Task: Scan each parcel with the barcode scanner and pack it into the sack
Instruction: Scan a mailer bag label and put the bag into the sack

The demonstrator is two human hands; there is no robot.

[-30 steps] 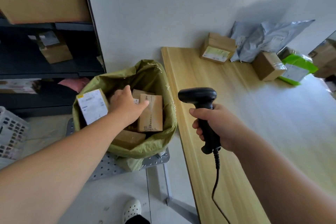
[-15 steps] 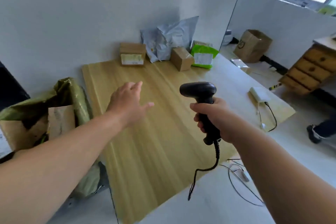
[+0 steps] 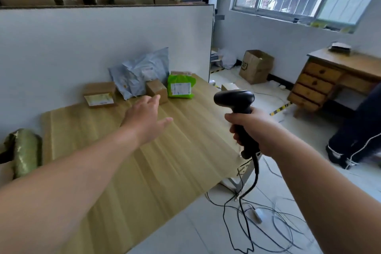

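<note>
Parcels [image 3: 144,80] wait in a cluster along the far edge of the table [image 3: 144,171], pushed up against the white partition [image 3: 103,43], where they stay out of the working space. Among them are a flat cardboard box [image 3: 100,94] with its label facing up, crumpled grey mailer bags [image 3: 140,72] leaning on the partition, a small brown box [image 3: 156,88] just in front of them, and a green mailer bag [image 3: 180,85] propped up with its label facing the person.

From the head view, the left hand [image 3: 144,119] stretches out over the table with its fingers straight and spread, holding nothing. It is near the small brown box, which looks like the next pick, though I cannot tell whether it touches the box.

The right hand [image 3: 253,128] is wrapped around the handle of the barcode scanner [image 3: 235,99]. It holds the scanner upright over the table's right edge, with the head turned toward the parcels. I judge it is held ready to read a label as soon as a parcel is lifted. Its cable [image 3: 245,202] hangs down to the floor.

The green sack [image 3: 25,150] stands just off the table's left edge and only part of it is in view. It is close enough for a short swing from the table.
</note>
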